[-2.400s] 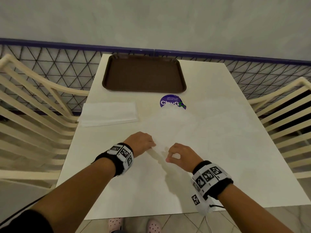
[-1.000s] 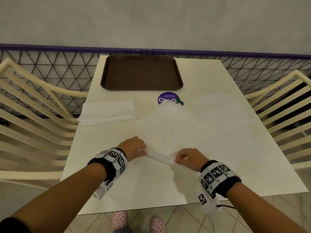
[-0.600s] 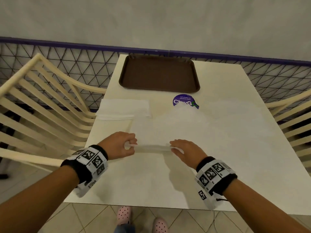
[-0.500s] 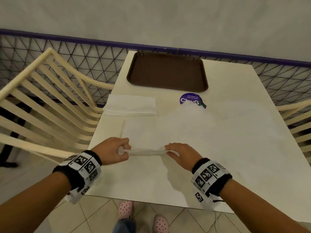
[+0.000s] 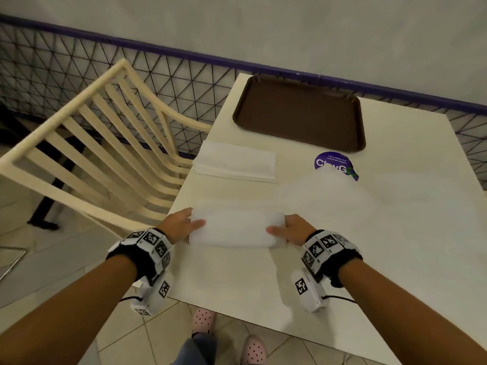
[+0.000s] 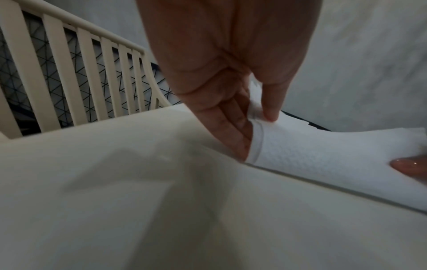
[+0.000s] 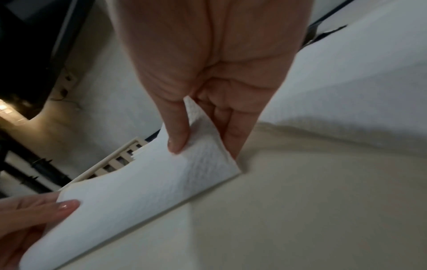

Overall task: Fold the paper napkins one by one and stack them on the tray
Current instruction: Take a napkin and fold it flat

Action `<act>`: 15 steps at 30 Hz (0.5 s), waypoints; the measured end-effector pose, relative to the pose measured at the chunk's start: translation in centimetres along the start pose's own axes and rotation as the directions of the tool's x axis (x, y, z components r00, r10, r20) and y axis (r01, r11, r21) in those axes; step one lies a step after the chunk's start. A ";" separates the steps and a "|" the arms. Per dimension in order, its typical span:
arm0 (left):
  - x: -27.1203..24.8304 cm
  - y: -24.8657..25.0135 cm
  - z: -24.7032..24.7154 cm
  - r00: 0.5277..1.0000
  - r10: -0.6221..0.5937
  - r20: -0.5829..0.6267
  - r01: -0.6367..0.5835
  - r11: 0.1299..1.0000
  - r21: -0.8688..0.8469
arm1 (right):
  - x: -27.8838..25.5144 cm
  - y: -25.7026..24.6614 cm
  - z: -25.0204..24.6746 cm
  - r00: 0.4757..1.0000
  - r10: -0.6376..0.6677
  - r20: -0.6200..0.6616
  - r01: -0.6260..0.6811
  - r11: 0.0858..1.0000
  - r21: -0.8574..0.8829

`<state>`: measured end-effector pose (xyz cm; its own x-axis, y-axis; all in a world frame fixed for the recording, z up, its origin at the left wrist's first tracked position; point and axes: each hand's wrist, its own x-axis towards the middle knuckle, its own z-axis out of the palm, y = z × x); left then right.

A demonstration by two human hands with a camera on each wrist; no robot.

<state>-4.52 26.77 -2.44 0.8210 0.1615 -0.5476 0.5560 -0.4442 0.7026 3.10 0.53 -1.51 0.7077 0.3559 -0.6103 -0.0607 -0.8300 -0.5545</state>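
My left hand [image 5: 181, 227] and right hand [image 5: 291, 229] each pinch an end of the paper napkin [image 5: 237, 230] between them; it's light, limp and tearable, so I'd grip corners gently.

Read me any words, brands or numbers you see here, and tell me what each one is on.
"ClayG": large white letters on the round purple sticker on the table; a white paper sheet covers its lower edge, so the word may be cut off.
Two small lines above it on the sticker: too small to read.
Wristbands: black-and-white square code markers only, no words.
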 end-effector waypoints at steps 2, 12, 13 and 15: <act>0.6 0.4 -0.1 0.999 -0.035 0.010 0.036 0.999 -0.039 | 0.7 -0.1 -0.1 0.999 0.044 -0.011 -0.044 0.998 0.050; 3.0 0.7 -0.6 0.994 -0.108 0.035 0.108 0.994 0.011 | 2.0 -0.7 -0.2 0.988 0.054 -0.144 -0.039 0.994 0.104; 3.1 0.8 -0.5 0.993 -0.115 0.031 0.114 0.993 0.035 | 2.2 -0.8 -0.3 0.988 0.053 -0.145 -0.043 0.996 0.074; 3.3 0.9 -0.5 0.993 -0.117 0.015 0.116 0.990 0.086 | 2.5 -0.8 -0.4 0.987 0.069 -0.144 -0.065 0.997 0.030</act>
<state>-1.21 27.30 -3.41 0.7482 0.1995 -0.6328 0.6339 -0.4964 0.5930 5.21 1.98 -2.39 0.7955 0.2328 -0.5594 -0.1279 -0.8379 -0.5306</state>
